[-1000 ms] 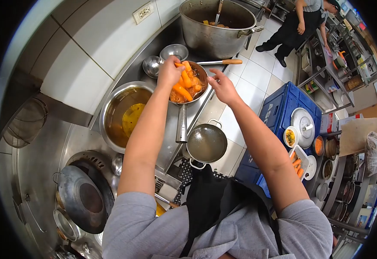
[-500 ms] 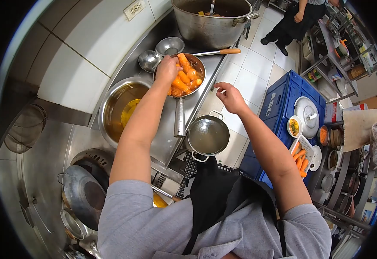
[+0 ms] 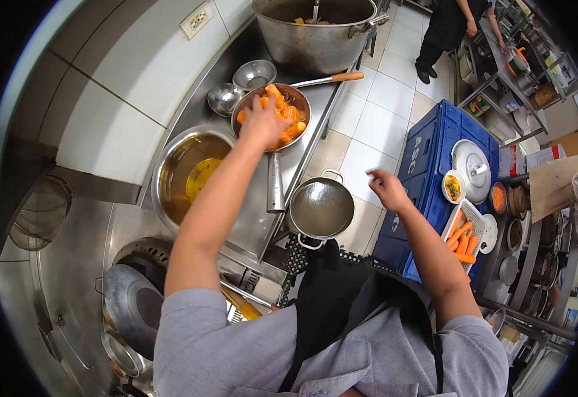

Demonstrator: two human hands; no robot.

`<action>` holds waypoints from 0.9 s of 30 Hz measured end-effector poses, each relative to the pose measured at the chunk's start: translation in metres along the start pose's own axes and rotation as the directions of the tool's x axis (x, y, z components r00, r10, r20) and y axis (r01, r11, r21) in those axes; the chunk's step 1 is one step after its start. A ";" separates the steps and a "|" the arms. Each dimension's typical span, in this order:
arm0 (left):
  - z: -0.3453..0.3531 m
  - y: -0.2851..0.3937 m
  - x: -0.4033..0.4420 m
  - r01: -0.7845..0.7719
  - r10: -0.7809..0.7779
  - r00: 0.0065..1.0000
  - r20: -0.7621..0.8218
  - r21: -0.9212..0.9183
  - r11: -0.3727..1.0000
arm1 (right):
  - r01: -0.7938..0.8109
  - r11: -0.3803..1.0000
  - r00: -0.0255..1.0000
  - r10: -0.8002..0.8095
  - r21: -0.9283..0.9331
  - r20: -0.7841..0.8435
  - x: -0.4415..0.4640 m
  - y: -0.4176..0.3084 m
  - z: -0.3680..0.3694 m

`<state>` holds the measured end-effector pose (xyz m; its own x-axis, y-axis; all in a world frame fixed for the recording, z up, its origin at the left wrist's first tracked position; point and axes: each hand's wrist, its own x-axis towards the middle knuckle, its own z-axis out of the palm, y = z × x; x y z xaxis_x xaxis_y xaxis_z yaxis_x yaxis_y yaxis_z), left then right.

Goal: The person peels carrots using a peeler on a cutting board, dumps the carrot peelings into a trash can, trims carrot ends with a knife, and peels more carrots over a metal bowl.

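Note:
My left hand [image 3: 262, 124] reaches over a pan [image 3: 276, 153] of peeled carrot pieces [image 3: 291, 114], its fingers spread and touching or just above them; the fingertips are partly hidden. The pan stands on a steel counter, its metal handle [image 3: 275, 188] pointing toward me. A ladle [image 3: 225, 99] and a small metal bowl [image 3: 254, 75] lie beside it. My right hand [image 3: 389, 190] hangs in the air over the floor, holding nothing, fingers loosely bent and apart. Between my arms stands a pot [image 3: 321, 206] with two handles.
A wide basin [image 3: 163, 188] of yellowish liquid is left of the pan, and a large stockpot [image 3: 315, 46] behind. To the right, a blue crate [image 3: 413, 172] carries a lid [image 3: 469, 165] and a basket of carrots [image 3: 462, 238]. Another person [image 3: 442, 33] stands farther back.
My left hand has spread its fingers over the carrots in the pan. My right hand has moved right and down, toward the blue crate. The view has shifted slightly.

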<state>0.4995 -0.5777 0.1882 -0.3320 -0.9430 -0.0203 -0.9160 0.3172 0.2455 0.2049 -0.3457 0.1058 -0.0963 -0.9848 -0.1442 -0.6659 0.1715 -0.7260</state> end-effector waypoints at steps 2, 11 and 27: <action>0.003 0.020 -0.004 0.061 -0.069 0.987 0.143 0.059 0.996 | -0.102 0.992 0.994 0.105 -0.080 0.034 -0.033 0.058 0.006; 0.018 0.012 0.069 -0.013 -0.007 0.964 0.265 0.074 0.997 | -0.509 0.822 0.831 0.547 -0.256 0.101 -0.217 0.194 0.022; 0.011 0.002 0.084 -0.127 0.085 0.937 0.340 0.105 0.986 | -0.845 0.526 0.522 0.850 0.095 -0.068 -0.404 0.237 0.050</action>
<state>0.4675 -0.6557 0.1764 -0.4653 -0.8222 -0.3278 -0.8847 0.4435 0.1433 0.1231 0.0946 -0.0420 -0.6670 -0.3697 -0.6468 -0.1986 0.9250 -0.3239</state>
